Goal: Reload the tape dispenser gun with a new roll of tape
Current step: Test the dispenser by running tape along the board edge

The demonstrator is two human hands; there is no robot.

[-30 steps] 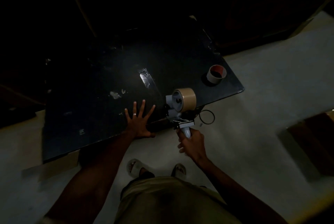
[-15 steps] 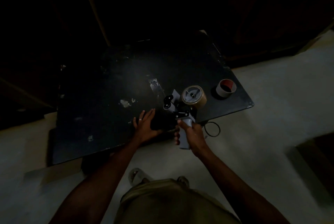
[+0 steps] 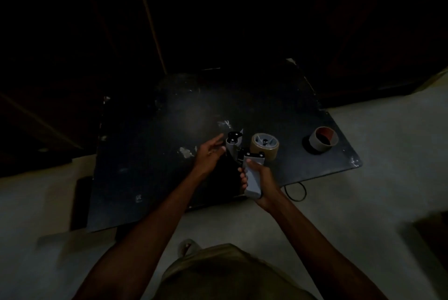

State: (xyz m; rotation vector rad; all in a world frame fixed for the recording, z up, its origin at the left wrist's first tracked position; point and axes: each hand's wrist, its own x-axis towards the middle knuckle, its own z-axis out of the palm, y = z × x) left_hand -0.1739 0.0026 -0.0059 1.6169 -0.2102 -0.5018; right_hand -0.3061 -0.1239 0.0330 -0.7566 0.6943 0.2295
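The grey plastic tape dispenser gun (image 3: 244,161), brown roll (image 3: 264,150) mounted, hung above the black table (image 3: 150,178). Right hand (image 3: 260,184) clenched its handle; left hand (image 3: 209,155), fingers loosely spread, touched the roller end. Threading probably followed.

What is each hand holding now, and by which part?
The right hand holds the tape dispenser gun by its grey handle. The left hand touches its front end; a firm grip cannot be told.

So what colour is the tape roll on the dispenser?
Brown tape roll, seen in the head view.
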